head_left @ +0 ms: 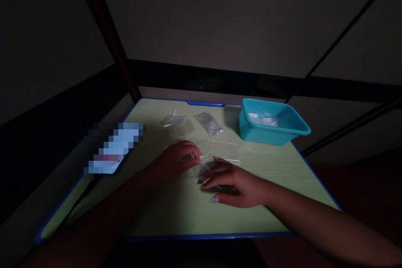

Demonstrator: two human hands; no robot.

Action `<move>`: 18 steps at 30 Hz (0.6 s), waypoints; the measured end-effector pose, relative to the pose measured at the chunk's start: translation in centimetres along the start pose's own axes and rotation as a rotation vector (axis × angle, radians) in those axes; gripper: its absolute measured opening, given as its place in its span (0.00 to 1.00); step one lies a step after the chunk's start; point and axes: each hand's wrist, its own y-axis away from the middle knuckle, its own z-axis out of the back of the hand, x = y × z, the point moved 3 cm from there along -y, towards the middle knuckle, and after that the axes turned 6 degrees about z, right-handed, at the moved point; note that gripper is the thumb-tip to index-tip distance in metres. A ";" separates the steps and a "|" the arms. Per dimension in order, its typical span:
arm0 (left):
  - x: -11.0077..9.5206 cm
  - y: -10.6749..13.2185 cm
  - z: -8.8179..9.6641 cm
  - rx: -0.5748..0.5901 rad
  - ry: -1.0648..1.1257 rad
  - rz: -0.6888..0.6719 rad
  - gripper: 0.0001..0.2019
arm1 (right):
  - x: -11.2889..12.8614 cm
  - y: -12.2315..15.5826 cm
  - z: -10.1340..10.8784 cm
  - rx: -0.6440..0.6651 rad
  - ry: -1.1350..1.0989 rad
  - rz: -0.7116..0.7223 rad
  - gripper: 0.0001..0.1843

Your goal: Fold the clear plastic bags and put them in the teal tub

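My left hand [180, 157] is closed in a pinch on a clear plastic bag [201, 171] over the middle of the table. Fingers spread, my right hand [237, 182] rests at the bag's right side, its fingertips near or touching the plastic; the thumb stands apart from the fingers. Just beyond the hands another clear plastic bag [224, 148] lies flat. Farther back are a crumpled clear bag [179, 124] and a smaller packet of clear plastic [209, 123]. What the bags contain, if anything, is too dim to make out.
A turquoise plastic basket [266, 135] stands at the back right corner, with clear plastic inside. At the left edge lies a phone-like device [121, 146] with a lit, blurred screen. The pale green table [176, 222] has a blue rim; a wall rises behind it.
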 end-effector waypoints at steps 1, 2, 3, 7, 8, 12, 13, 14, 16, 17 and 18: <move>0.0 0.0 0.0 0.008 -0.012 0.008 0.05 | 0.0 0.1 0.0 0.020 0.018 0.005 0.16; 0.1 0.1 -0.1 0.032 -0.032 0.019 0.06 | 0.0 0.1 -0.1 0.036 0.031 0.012 0.17; 0.2 0.1 -0.2 0.067 -0.059 0.020 0.10 | 0.0 0.1 -0.1 0.045 0.037 0.020 0.17; 0.2 0.0 -0.7 0.189 -0.180 -0.093 0.18 | 0.0 0.2 -0.1 0.043 0.025 0.028 0.20; 0.1 0.0 -0.7 0.188 -0.195 -0.130 0.14 | -0.1 0.3 0.0 0.035 0.016 0.026 0.19; -0.1 0.0 -0.4 0.130 -0.211 -0.162 0.11 | 0.0 0.3 0.4 -0.034 -0.015 0.033 0.14; 0.0 0.0 -0.3 0.115 -0.221 -0.129 0.11 | 0.0 0.3 0.5 -0.062 -0.015 0.039 0.13; 0.0 0.0 -0.2 0.106 -0.229 -0.087 0.11 | 0.1 0.3 0.6 -0.100 -0.016 0.042 0.13; 0.1 0.0 -0.2 0.106 -0.231 -0.007 0.11 | 0.0 0.4 0.8 -0.187 -0.026 0.027 0.13; 0.2 0.1 -0.2 0.110 -0.226 0.020 0.12 | 0.0 0.4 0.9 -0.228 -0.033 0.007 0.14; 0.2 0.1 -0.3 0.119 -0.216 0.030 0.12 | -0.2 0.4 0.9 -0.259 -0.042 -0.020 0.15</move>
